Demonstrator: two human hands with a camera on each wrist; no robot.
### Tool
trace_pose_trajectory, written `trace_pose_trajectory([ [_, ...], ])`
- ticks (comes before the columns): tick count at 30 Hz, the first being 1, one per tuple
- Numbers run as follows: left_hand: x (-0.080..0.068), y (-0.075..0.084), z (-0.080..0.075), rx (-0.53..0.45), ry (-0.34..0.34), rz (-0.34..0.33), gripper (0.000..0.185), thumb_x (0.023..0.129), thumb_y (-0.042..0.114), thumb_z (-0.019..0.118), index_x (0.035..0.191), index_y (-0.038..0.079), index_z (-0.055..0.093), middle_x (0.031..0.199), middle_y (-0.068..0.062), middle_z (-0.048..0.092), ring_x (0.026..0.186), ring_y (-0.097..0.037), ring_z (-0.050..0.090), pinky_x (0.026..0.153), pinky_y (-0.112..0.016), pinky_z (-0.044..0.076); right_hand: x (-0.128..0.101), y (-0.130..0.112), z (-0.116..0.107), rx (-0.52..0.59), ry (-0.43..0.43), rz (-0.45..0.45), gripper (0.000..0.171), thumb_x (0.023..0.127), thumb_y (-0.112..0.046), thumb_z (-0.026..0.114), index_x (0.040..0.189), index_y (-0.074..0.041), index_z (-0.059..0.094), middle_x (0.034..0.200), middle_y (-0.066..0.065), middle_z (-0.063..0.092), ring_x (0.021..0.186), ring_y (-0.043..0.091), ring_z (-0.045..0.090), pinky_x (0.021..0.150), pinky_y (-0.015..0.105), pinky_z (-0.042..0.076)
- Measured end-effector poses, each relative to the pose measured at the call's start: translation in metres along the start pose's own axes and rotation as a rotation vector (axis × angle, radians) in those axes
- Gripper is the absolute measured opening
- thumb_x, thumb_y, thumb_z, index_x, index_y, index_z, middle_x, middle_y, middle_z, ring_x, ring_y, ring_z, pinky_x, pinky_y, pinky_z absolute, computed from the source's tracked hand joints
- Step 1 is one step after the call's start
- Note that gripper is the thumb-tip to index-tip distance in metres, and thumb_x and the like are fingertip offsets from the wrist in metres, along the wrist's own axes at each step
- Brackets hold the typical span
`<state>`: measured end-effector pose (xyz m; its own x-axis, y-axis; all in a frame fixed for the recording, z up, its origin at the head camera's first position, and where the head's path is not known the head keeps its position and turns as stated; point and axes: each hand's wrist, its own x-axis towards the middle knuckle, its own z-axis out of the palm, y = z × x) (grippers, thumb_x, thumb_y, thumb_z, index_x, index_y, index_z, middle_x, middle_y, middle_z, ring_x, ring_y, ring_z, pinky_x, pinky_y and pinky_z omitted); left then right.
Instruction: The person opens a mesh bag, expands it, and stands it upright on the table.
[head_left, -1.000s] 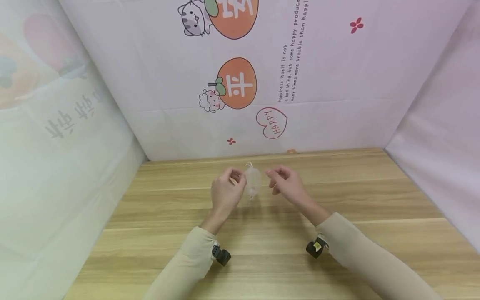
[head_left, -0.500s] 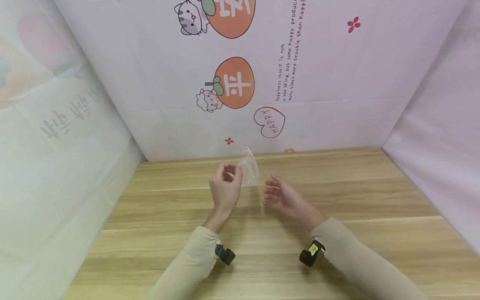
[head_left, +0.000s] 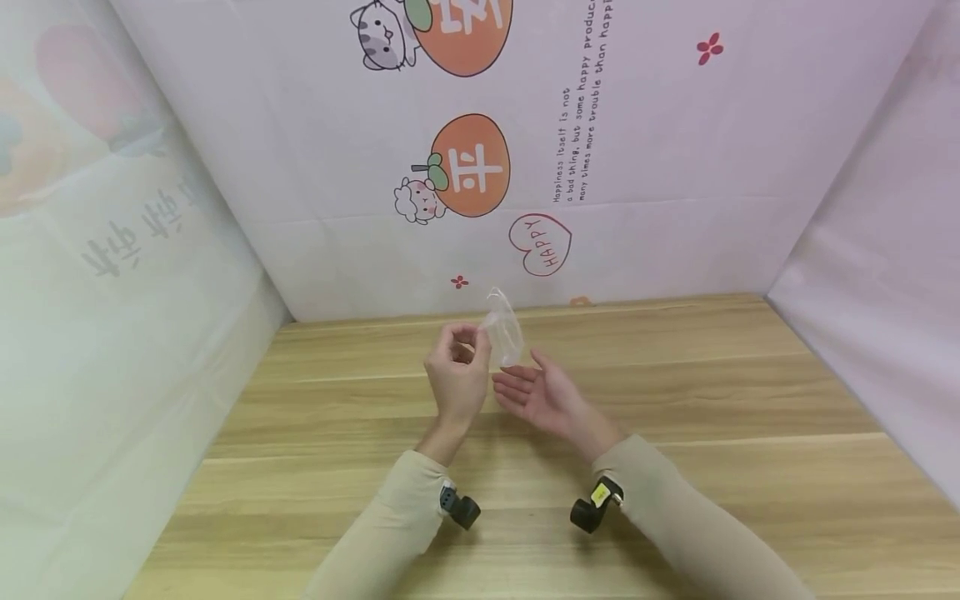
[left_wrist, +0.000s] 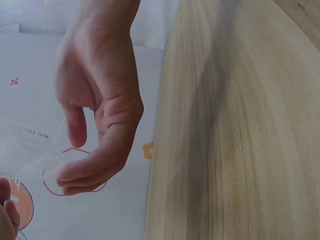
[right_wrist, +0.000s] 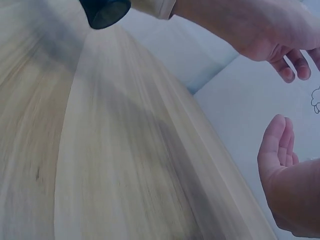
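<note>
One hand, the left [head_left: 455,379], pinches a clear pouch [head_left: 504,330] aloft near the table's [head_left: 750,433] far edge; the right hand [head_left: 542,396] (palm up, fingers spread) waits beneath, nothing received yet.

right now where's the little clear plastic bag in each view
Head: the clear plastic bag is at centre, held up above the wooden table, pinched by the left hand, just above the open right hand.
Left wrist: faint clear film at lower left, at the left hand's fingertips.
Right wrist: not visible in this view.
Shared landmark: the wooden table, seen in all three views.
</note>
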<state>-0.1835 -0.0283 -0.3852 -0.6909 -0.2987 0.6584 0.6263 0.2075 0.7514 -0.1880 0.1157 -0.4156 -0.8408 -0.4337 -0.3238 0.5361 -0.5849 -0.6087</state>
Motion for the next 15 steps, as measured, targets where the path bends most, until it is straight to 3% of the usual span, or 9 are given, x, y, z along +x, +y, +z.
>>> trace_pose_trajectory([
  [4, 0.000, 0.014, -0.001, -0.009, 0.002, 0.010, 0.006, 0.087, -0.011, 0.065, 0.089, -0.006, 0.061, 0.074, -0.017, 0.063, 0.051, -0.019, 0.048, 0.049, -0.016, 0.040, 0.001, 0.000, 0.005, 0.050, 0.005, 0.002, 0.075, 0.108, -0.052, 0.025, 0.153, 0.006, 0.017, 0.152, 0.026, 0.033, 0.136, 0.031, 0.040, 0.099, 0.032, 0.049],
  [8, -0.001, 0.027, -0.003, -0.010, -0.005, 0.013, 0.007, 0.087, -0.012, 0.065, 0.088, -0.006, 0.061, 0.074, -0.017, 0.063, 0.051, -0.019, 0.051, 0.049, -0.017, 0.043, 0.000, -0.002, 0.008, 0.092, 0.024, -0.005, 0.062, 0.108, -0.048, 0.030, 0.141, 0.004, 0.034, 0.127, 0.018, 0.054, 0.110, 0.024, 0.059, 0.096, 0.030, 0.051],
  [11, -0.002, 0.031, -0.003, -0.008, -0.010, 0.009, 0.008, 0.087, -0.011, 0.065, 0.089, -0.004, 0.061, 0.075, -0.017, 0.064, 0.052, -0.019, 0.053, 0.050, -0.018, 0.045, 0.000, -0.004, 0.010, 0.110, 0.033, -0.017, 0.049, 0.109, -0.043, 0.035, 0.128, 0.001, 0.044, 0.108, 0.013, 0.064, 0.096, 0.021, 0.065, 0.093, 0.028, 0.053],
  [15, -0.002, 0.031, -0.004, -0.006, -0.015, 0.002, 0.009, 0.087, -0.011, 0.064, 0.088, -0.003, 0.061, 0.075, -0.016, 0.063, 0.054, -0.021, 0.055, 0.051, -0.019, 0.047, 0.001, -0.006, 0.008, 0.111, 0.024, -0.040, 0.039, 0.110, -0.036, 0.038, 0.120, -0.001, 0.050, 0.098, 0.010, 0.068, 0.090, 0.018, 0.067, 0.090, 0.026, 0.054],
])
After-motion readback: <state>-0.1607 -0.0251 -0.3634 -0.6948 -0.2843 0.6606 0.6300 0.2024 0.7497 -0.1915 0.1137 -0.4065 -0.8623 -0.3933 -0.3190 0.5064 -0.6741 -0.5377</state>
